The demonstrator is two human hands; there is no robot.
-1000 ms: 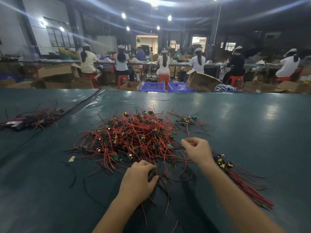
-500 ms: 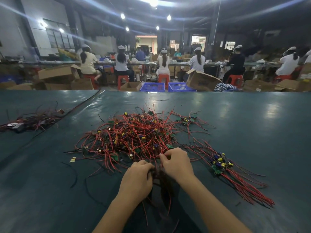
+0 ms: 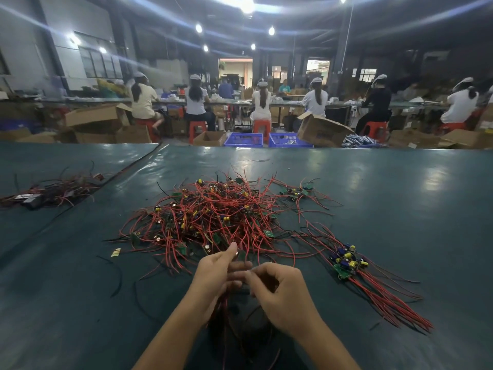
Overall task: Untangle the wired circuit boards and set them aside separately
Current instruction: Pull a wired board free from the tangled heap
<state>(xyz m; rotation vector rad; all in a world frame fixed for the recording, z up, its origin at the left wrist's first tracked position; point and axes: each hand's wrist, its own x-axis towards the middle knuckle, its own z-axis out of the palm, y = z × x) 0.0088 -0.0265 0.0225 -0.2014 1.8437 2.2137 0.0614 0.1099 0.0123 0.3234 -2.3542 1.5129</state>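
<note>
At your ten o'clock, far out on the left, a loose heap (image 3: 50,190) of dark and red wires lies by a seam in the table cover. Nearer, at eleven o'clock of your hands, one small gold scrap (image 3: 116,252) sits alone.

Dead ahead at twelve o'clock is the main tangle (image 3: 213,217). Thin red and black leads cross in every direction, and small green boards with yellow and blue capacitors are caught among them, too many and too knotted to count.

Your left hand (image 3: 216,273) is at the tangle's near edge, thumb and forefinger raised and closed on a strand of wires (image 3: 225,305) that trails down toward you. Your right hand (image 3: 282,295), touching the left, has its fingers curled in a narrow pinch on the same strand. Blur hides the exact contact.

At one o'clock, a small cluster (image 3: 294,192) of boards lies just clear of the tangle. At three o'clock, the sorted bundle (image 3: 346,263) lies apart with its boards together and its red leads combed toward four o'clock. That makes four groups on the table.

The table (image 3: 400,198) is covered in glossy dark teal sheet. Beyond its far edge are two blue baskets (image 3: 244,139), open cardboard boxes (image 3: 320,129), and six seated people (image 3: 262,101) in caps facing a long bench under ceiling lamps.
</note>
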